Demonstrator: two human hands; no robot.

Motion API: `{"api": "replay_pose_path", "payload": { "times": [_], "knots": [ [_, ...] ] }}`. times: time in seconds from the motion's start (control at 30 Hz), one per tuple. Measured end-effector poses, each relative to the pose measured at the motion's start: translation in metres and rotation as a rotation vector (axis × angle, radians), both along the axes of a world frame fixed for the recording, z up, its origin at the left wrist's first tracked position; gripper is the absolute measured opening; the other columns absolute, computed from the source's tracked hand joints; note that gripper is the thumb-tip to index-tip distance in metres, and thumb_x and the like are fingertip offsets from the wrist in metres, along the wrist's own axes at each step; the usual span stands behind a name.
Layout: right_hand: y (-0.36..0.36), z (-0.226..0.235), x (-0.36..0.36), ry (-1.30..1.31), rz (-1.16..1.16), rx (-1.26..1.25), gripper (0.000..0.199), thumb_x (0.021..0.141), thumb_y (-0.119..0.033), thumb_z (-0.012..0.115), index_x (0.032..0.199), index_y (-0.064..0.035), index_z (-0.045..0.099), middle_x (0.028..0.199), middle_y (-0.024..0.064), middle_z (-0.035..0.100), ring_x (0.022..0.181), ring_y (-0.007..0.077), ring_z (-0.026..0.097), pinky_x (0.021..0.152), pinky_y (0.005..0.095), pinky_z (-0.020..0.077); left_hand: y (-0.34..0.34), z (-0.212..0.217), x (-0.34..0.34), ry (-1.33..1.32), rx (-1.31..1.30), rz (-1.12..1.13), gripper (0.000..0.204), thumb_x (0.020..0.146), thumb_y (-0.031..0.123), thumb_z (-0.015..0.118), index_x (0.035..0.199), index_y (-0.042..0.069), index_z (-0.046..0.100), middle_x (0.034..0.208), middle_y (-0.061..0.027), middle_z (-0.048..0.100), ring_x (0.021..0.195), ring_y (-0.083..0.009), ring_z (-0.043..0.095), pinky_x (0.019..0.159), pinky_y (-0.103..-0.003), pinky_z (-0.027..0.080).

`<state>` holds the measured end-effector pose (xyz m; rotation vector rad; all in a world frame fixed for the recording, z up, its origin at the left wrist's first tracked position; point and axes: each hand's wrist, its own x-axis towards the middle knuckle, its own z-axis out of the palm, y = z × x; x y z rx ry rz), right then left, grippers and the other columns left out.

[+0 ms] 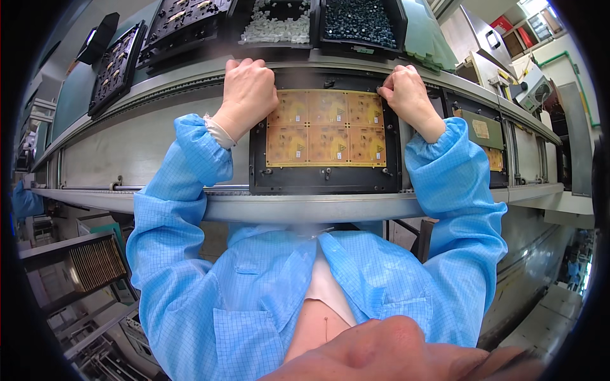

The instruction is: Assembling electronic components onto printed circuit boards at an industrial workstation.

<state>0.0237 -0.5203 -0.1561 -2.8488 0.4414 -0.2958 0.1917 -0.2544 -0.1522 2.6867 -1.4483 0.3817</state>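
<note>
A yellow circuit board panel (327, 143), divided into several squares, lies in a black carrier frame (295, 180) on the conveyor in front of me. My left hand (250, 89) is closed at the carrier's far left corner, knuckles up, with its fingertips hidden. At the far right corner of the panel, my right hand (410, 95) is closed with thumb and fingers pinched together. Whatever either hand grips, if anything, cannot be made out.
Beyond the conveyor rail (311, 206) stand a bin of white parts (279, 25) and a bin of dark blue parts (362, 22). Black trays (184, 28) are at the far left. Another carrier with a grey-green plate (480, 130) sits to the right. A slotted rack (95, 263) stands lower left.
</note>
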Motion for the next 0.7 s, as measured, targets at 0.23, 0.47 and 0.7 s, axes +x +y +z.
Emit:
{"api": "replay_pose_path", "payload": {
  "times": [0.23, 0.47, 0.7],
  "knots": [
    [-0.007, -0.013, -0.029, -0.226, 0.124, 0.007, 0.014, 0.084, -0.013, 0.075, 0.090, -0.0006, 0.075, 0.099, 0.0133, 0.070, 0.104, 0.0321, 0.062, 0.092, 0.0410, 0.0498, 0.034, -0.006, 0.005, 0.168, -0.214, -0.204, 0.020, 0.084, 0.025, 0.075, 0.091, 0.006, 0.071, 0.100, -0.0088, 0.063, 0.099, -0.0278, 0.059, 0.086, -0.041, 0.046],
    [0.010, 0.017, -0.101, -0.106, 0.447, 0.327, 0.022, 0.071, -0.008, 0.084, 0.090, -0.0055, 0.073, 0.104, 0.0074, 0.069, 0.111, 0.0281, 0.060, 0.096, 0.0414, 0.0491, 0.084, 0.002, -0.010, 0.261, -0.128, -0.546, 0.034, 0.079, 0.031, 0.080, 0.104, 0.011, 0.070, 0.109, -0.0056, 0.063, 0.108, -0.0263, 0.056, 0.094, -0.041, 0.046],
    [0.018, 0.014, -0.129, -0.048, 0.536, 0.264, 0.022, 0.068, -0.006, 0.083, 0.086, -0.0061, 0.071, 0.106, 0.0036, 0.066, 0.129, 0.0332, 0.051, 0.102, 0.0479, 0.0467, 0.088, 0.013, -0.048, 0.273, -0.103, -0.687, 0.031, 0.077, 0.029, 0.082, 0.095, 0.009, 0.069, 0.095, -0.0042, 0.064, 0.097, -0.0257, 0.060, 0.091, -0.040, 0.049]
  ]
}}
